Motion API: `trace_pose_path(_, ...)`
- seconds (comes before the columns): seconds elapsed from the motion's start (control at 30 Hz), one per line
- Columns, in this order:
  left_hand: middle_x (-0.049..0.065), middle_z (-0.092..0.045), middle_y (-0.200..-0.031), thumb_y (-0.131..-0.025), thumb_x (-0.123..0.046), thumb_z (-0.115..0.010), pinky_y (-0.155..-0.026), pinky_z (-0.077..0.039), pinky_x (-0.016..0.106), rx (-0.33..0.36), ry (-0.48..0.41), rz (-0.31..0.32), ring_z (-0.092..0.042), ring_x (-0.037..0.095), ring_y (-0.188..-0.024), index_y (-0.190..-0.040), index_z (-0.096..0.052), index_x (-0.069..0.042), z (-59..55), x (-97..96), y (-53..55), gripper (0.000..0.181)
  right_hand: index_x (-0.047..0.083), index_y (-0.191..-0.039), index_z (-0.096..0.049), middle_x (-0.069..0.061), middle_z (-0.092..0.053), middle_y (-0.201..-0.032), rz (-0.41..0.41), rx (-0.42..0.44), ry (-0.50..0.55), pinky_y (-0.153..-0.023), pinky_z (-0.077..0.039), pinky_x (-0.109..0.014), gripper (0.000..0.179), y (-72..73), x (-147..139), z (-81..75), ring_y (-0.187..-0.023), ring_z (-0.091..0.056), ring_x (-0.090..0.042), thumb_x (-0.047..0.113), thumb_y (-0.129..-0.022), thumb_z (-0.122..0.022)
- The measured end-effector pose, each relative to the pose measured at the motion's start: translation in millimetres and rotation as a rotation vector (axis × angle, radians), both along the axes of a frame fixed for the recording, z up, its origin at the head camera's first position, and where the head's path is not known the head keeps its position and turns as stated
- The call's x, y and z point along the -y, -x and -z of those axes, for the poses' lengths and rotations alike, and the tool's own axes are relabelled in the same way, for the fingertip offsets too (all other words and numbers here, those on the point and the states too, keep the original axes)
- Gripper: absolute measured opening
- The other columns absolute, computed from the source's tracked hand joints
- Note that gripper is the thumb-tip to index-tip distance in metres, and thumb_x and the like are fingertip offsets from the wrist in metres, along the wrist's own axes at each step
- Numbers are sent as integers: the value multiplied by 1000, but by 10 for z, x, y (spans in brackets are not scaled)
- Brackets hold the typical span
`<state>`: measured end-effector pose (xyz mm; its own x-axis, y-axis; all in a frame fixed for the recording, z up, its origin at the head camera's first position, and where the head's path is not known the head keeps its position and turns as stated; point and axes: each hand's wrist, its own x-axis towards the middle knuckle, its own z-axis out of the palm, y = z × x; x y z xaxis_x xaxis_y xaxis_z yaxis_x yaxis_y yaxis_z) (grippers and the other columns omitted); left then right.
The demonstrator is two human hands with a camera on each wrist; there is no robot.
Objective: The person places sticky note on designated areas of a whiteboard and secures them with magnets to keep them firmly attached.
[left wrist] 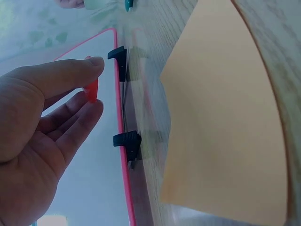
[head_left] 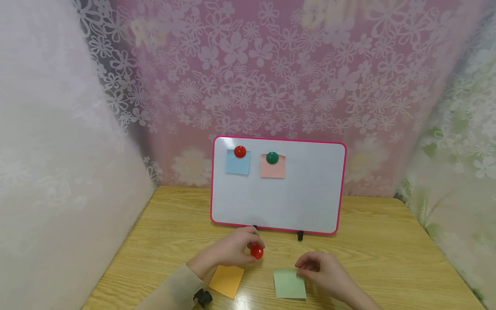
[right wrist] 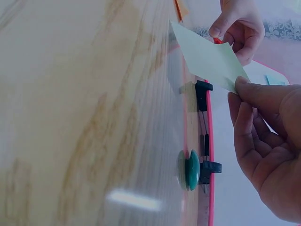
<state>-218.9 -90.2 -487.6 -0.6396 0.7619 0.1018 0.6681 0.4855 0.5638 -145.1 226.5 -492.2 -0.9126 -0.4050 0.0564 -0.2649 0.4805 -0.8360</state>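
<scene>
Flowered curtain (head_left: pixel 248 94) across the back, pale patterned cloth down both sides, wood-grain table (head_left: pixel 174 219) below. I have a white board (head_left: pixel 310 193) with a pink rim standing toward the rear on black feet (head_left: pixel 300 235). Two notes up on it, side by side: blue note (head_left: pixel 237 167) at upper left beneath a round red magnet (head_left: pixel 240 151), pink note (head_left: pixel 273 171) to its right beneath a green magnet (head_left: pixel 272 157). Left hand (head_left: pixel 236 247), in front of the board's lower edge: thumb and fingers pinch a second red magnet (head_left: pixel 257 252), gripped from opposite sides by my left wrist view. Orange note (head_left: pixel 227 282) lies on the table beside that forearm, its near end in a bright patch of glare. A pale sleeve (head_left: pixel 174 286) covers the arm, with a small black device (head_left: pixel 203 297) near it. Right hand (head_left: pixel 327 275): thumb and forefinger pinch one corner of the green note (head_left: pixel 289 286), remaining fingers curled in toward the palm. From the right wrist I read that sheet as tilted; whether its far edge touches the table I cannot tell. Same view gives me a loose green magnet (right wrist: pixel 193 170) flat on the table, dome up, near one board foot. Both hands apart, right one nearer the person.
</scene>
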Motion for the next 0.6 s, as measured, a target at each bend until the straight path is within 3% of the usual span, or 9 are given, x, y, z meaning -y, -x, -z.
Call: trace_pose_path(0.6, -9, -61, -110, -90, -6, -87, -91, -58, 26, 17, -29, -22, -61, 2, -97, -118, -78, -10, -78, 67, -2, 29, 11, -102, -76, 5, -73, -94, 25, -17, 37, -71, -58, -26, 10, 26, -38, 8, -82, -67, -7, 13, -95, -82)
